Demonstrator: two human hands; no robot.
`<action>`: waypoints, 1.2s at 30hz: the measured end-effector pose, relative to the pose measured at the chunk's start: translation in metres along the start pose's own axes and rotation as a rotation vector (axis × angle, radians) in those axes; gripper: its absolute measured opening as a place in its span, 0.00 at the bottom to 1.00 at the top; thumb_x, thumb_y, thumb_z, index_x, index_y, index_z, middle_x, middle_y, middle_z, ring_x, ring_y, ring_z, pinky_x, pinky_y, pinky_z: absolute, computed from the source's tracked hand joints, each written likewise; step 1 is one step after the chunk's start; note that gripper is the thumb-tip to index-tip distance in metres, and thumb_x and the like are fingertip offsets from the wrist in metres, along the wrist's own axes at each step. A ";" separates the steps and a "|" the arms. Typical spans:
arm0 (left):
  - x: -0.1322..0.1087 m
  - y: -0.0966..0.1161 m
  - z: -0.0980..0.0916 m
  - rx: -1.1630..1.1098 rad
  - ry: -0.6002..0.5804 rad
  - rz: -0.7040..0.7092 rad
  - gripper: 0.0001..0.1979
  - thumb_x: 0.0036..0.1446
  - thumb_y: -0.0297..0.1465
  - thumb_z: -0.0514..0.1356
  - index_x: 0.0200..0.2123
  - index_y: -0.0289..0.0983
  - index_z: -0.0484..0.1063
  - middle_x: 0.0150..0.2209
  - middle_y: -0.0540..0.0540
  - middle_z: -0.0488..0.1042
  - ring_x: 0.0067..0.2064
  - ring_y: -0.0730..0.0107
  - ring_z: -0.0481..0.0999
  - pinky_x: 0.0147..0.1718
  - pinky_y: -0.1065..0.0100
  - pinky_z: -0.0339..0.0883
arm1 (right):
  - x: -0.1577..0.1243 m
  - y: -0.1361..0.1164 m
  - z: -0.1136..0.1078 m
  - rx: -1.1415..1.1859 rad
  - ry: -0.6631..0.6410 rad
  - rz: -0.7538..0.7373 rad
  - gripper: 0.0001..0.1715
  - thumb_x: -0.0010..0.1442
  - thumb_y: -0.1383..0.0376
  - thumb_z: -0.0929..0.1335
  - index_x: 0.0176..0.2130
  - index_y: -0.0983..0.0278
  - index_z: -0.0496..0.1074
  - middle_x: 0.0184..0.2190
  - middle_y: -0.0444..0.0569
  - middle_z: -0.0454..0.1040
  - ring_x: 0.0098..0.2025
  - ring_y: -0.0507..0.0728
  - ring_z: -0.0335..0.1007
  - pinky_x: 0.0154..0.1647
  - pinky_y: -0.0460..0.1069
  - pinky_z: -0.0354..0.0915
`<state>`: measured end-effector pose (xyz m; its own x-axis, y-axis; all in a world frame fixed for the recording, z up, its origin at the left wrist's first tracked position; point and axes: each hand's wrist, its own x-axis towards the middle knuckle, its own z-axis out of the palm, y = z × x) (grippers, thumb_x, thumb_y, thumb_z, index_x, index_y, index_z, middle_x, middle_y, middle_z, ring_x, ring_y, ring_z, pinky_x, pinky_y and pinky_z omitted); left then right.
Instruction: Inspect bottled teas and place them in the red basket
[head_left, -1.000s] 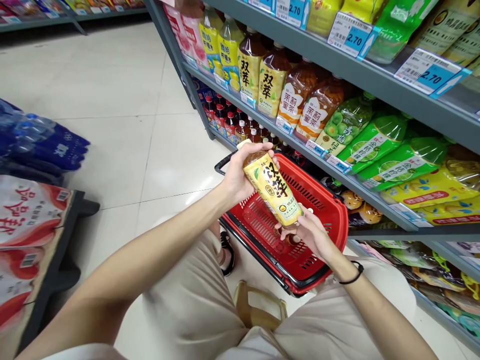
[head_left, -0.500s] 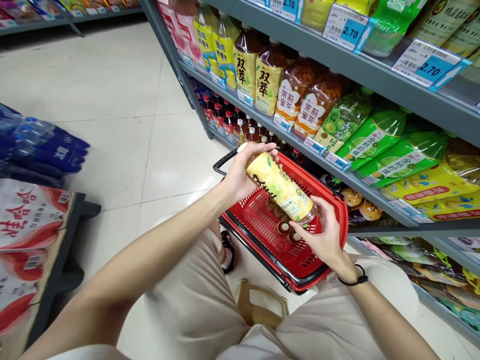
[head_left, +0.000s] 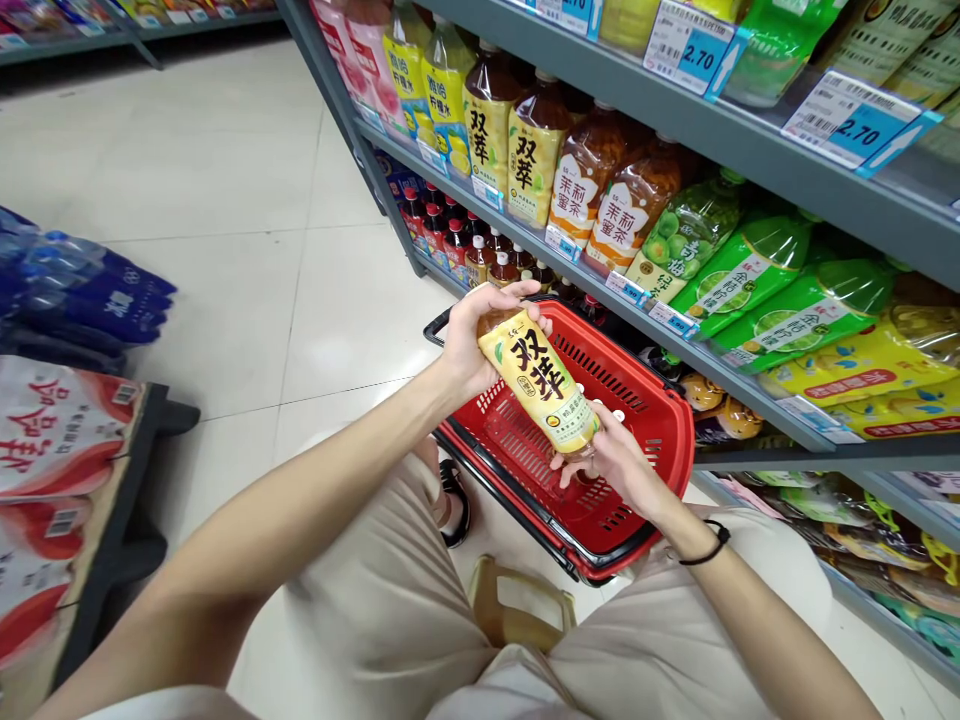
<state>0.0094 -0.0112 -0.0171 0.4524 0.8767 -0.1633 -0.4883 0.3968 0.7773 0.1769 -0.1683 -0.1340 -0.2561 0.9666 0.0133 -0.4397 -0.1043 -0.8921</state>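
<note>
1. Here we are, low by the drinks shelves [head_left: 517, 236], and a brown 双萃 drink bottle [head_left: 537, 383] with a yellow label lies between both hands, held above the red shopping basket [head_left: 670, 428].

2. The left hand [head_left: 476, 335] is wrapped around the neck end, thumb and fingers curled firmly about it; the cap is largely hidden there.

3. Over to the right hand [head_left: 619, 457]: fingers bent, grasping the base end, some of them tucked underneath.

4. Now the key line: the bottle's long axis slants from the left hand at upper left down to the right hand at lower right. From the left hand it runs down and rightward; from the right hand, up and leftward. Left is nearer the neck, right nearer the base, and the big characters face up to the wearer.

5. That slant runs roughly with the basket's long sides. Small items sit inside, partly covered by the right hand, so I can't name them.

6. Up on the shelf beyond, two matching yellow-labelled bottles [head_left: 535, 165] stand side by side, well apart from the hands.

7. Below, a black wristband [head_left: 715, 545] circles the right wrist, and a beige stool [head_left: 491, 605] shows between the knees.
</note>
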 end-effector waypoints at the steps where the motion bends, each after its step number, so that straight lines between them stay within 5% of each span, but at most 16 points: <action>1: 0.000 0.001 -0.001 0.002 -0.002 -0.003 0.14 0.47 0.30 0.63 0.40 0.34 0.75 0.26 0.49 0.75 0.32 0.65 0.80 0.37 0.66 0.77 | 0.001 -0.003 -0.001 0.097 -0.019 0.039 0.31 0.71 0.47 0.68 0.65 0.58 0.63 0.51 0.55 0.78 0.41 0.61 0.81 0.37 0.57 0.78; 4: 0.004 0.004 -0.004 -0.014 -0.006 -0.002 0.12 0.50 0.31 0.63 0.39 0.34 0.75 0.27 0.49 0.76 0.31 0.67 0.80 0.38 0.66 0.77 | 0.001 -0.008 -0.003 0.135 0.044 0.039 0.28 0.71 0.50 0.70 0.63 0.58 0.67 0.47 0.52 0.80 0.39 0.59 0.82 0.40 0.55 0.77; 7: 0.009 0.004 -0.008 -0.008 0.000 -0.002 0.11 0.53 0.36 0.63 0.37 0.35 0.75 0.28 0.49 0.76 0.31 0.68 0.79 0.39 0.66 0.77 | 0.000 -0.005 -0.002 0.018 0.131 -0.053 0.28 0.71 0.53 0.72 0.64 0.57 0.68 0.54 0.53 0.78 0.42 0.58 0.82 0.43 0.55 0.78; 10: 0.014 0.002 -0.011 0.020 0.026 -0.014 0.13 0.55 0.40 0.64 0.37 0.36 0.74 0.28 0.49 0.75 0.31 0.68 0.78 0.37 0.67 0.76 | -0.002 0.004 -0.001 -0.217 0.235 -0.205 0.32 0.66 0.58 0.76 0.65 0.55 0.67 0.62 0.54 0.73 0.53 0.60 0.80 0.53 0.56 0.78; 14: 0.016 -0.002 -0.016 0.058 0.001 -0.021 0.16 0.54 0.42 0.65 0.38 0.34 0.76 0.30 0.46 0.78 0.32 0.66 0.79 0.39 0.65 0.77 | -0.004 0.009 -0.007 -0.648 0.381 -0.356 0.40 0.61 0.60 0.79 0.65 0.57 0.65 0.61 0.57 0.72 0.59 0.63 0.76 0.61 0.59 0.75; 17: 0.016 -0.004 -0.018 0.098 0.017 -0.051 0.18 0.55 0.44 0.65 0.38 0.34 0.77 0.32 0.43 0.81 0.34 0.65 0.80 0.40 0.65 0.76 | -0.006 0.005 -0.017 -0.953 0.479 -0.578 0.41 0.59 0.61 0.80 0.65 0.58 0.65 0.56 0.57 0.72 0.58 0.65 0.75 0.59 0.62 0.75; 22: 0.015 -0.007 -0.014 0.193 0.055 -0.110 0.17 0.55 0.44 0.65 0.37 0.35 0.78 0.34 0.42 0.83 0.33 0.65 0.79 0.37 0.65 0.74 | -0.009 -0.006 -0.034 -1.344 0.402 -0.967 0.42 0.63 0.66 0.77 0.69 0.53 0.62 0.53 0.56 0.73 0.53 0.66 0.75 0.52 0.65 0.76; 27: 0.015 -0.014 -0.016 0.220 0.022 -0.057 0.15 0.54 0.41 0.68 0.37 0.35 0.79 0.38 0.44 0.83 0.37 0.65 0.80 0.42 0.64 0.74 | -0.008 -0.008 -0.030 -1.331 0.442 -0.946 0.44 0.63 0.66 0.78 0.70 0.53 0.61 0.52 0.57 0.74 0.54 0.67 0.75 0.53 0.66 0.76; 36: 0.015 -0.013 -0.015 0.086 0.089 -0.014 0.09 0.54 0.35 0.70 0.36 0.36 0.79 0.40 0.47 0.82 0.42 0.68 0.80 0.46 0.66 0.75 | 0.001 0.000 -0.023 -0.850 0.552 -0.697 0.36 0.61 0.63 0.78 0.63 0.57 0.66 0.60 0.59 0.72 0.63 0.66 0.72 0.63 0.66 0.74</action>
<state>0.0114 0.0010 -0.0386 0.3887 0.8936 -0.2245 -0.4152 0.3874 0.8231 0.1967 -0.1618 -0.1447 0.2981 0.7456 0.5960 0.4165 0.4602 -0.7841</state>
